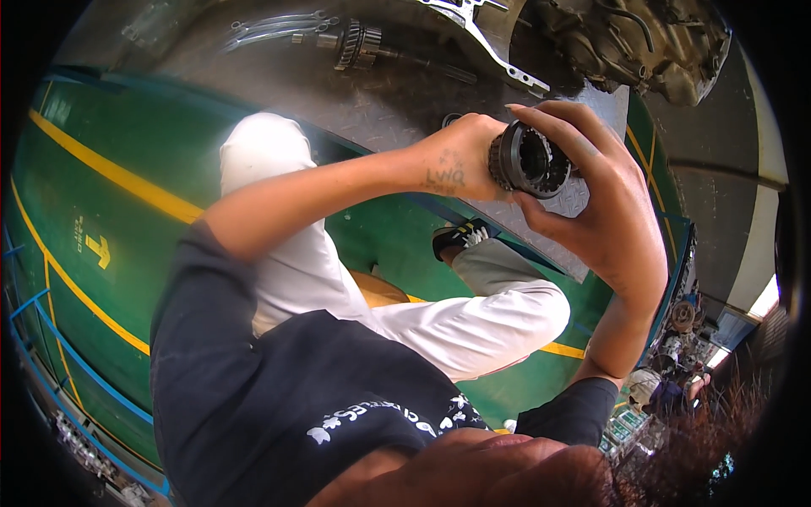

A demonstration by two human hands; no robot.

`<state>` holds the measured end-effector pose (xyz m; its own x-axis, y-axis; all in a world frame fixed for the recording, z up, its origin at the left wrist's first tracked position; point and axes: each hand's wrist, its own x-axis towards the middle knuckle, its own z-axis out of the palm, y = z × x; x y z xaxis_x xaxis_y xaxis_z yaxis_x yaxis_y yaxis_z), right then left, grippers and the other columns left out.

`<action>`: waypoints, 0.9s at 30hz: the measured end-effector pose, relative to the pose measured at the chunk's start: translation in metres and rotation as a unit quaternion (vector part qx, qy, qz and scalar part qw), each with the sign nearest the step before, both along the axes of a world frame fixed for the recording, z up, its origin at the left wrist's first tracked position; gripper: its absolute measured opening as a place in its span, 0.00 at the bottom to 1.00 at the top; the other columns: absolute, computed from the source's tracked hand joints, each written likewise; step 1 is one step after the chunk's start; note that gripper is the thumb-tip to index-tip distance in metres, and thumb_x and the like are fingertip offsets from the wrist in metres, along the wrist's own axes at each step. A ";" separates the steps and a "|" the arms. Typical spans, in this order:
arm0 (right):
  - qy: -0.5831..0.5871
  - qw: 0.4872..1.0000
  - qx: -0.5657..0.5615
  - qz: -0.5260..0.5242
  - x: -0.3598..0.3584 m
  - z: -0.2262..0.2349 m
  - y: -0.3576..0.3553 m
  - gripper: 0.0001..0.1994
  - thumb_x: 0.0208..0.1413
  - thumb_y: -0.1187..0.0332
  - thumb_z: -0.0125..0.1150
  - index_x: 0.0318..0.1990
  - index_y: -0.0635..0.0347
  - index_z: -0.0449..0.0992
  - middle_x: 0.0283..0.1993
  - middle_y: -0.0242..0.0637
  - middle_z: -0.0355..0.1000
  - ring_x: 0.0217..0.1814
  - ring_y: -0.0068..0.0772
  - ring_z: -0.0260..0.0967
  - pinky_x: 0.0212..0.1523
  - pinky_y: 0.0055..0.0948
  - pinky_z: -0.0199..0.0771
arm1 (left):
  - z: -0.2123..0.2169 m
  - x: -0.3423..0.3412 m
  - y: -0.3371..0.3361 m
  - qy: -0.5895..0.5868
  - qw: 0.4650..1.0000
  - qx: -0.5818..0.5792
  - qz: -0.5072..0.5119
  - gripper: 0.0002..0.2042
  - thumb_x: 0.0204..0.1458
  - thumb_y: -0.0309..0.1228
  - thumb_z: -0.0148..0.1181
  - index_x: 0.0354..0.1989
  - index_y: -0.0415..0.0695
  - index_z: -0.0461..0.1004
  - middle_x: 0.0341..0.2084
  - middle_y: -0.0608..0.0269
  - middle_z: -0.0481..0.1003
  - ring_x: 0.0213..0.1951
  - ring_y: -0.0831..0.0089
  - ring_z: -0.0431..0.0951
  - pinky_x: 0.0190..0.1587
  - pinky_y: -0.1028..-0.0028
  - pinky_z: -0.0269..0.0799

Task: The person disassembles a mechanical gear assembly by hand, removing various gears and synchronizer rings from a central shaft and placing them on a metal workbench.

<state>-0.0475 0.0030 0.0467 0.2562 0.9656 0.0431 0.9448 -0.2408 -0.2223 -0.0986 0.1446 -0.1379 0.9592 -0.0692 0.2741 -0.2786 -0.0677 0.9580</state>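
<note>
A dark, hollow gear ring (534, 160) with teeth round its outside is held up over the table's edge, its round opening facing right. My left hand (465, 160) grips it from the left, and most of its fingers are hidden behind the wrist and the ring. On the other side my right hand (604, 190) curves round it, with the fingers over the top and the thumb at the lower rim. On the metal table (372, 114) beyond lie a geared shaft (359, 46) and several silver wrenches (279, 29).
A brown metal gearbox casing (642, 46) stands at the far right of the table, beside a silver metal frame (486, 38). Below is a green floor (127, 220) with yellow lines. A blue railing (84, 363) runs along the left. Machine parts (672, 351) crowd the right side.
</note>
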 end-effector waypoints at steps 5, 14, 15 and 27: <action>0.042 0.999 -0.027 0.003 0.003 0.003 0.000 0.37 0.40 0.78 0.75 0.65 0.53 0.80 0.62 0.45 0.75 0.60 0.55 0.76 0.62 0.44 0.76 | 0.002 0.000 0.002 -0.006 0.999 0.032 -0.004 0.26 0.44 0.27 0.80 0.54 0.40 0.81 0.44 0.59 0.86 0.47 0.71 0.84 0.55 0.66 0.80; 0.034 0.999 0.005 -0.001 -0.002 -0.009 0.004 0.29 0.48 0.72 0.75 0.62 0.53 0.80 0.58 0.46 0.73 0.60 0.56 0.72 0.61 0.47 0.75 | -0.001 0.001 0.001 -0.050 0.998 -0.010 0.026 0.17 0.45 0.31 0.78 0.44 0.39 0.83 0.36 0.51 0.85 0.40 0.56 0.86 0.48 0.63 0.81; 0.019 0.999 0.019 -0.024 -0.007 -0.017 0.006 0.27 0.51 0.70 0.75 0.61 0.54 0.80 0.57 0.46 0.72 0.59 0.56 0.71 0.61 0.47 0.75 | -0.003 0.002 0.002 -0.055 0.998 -0.015 0.023 0.17 0.45 0.31 0.76 0.43 0.39 0.83 0.36 0.51 0.85 0.39 0.56 0.86 0.47 0.63 0.81; -0.107 0.984 0.137 -0.032 -0.020 -0.063 0.015 0.16 0.55 0.73 0.70 0.52 0.59 0.79 0.52 0.47 0.73 0.52 0.56 0.74 0.49 0.48 0.79 | -0.033 0.011 -0.004 -0.080 0.991 -0.104 0.009 0.14 0.42 0.32 0.77 0.32 0.37 0.80 0.29 0.52 0.83 0.37 0.85 0.72 0.40 0.65 0.79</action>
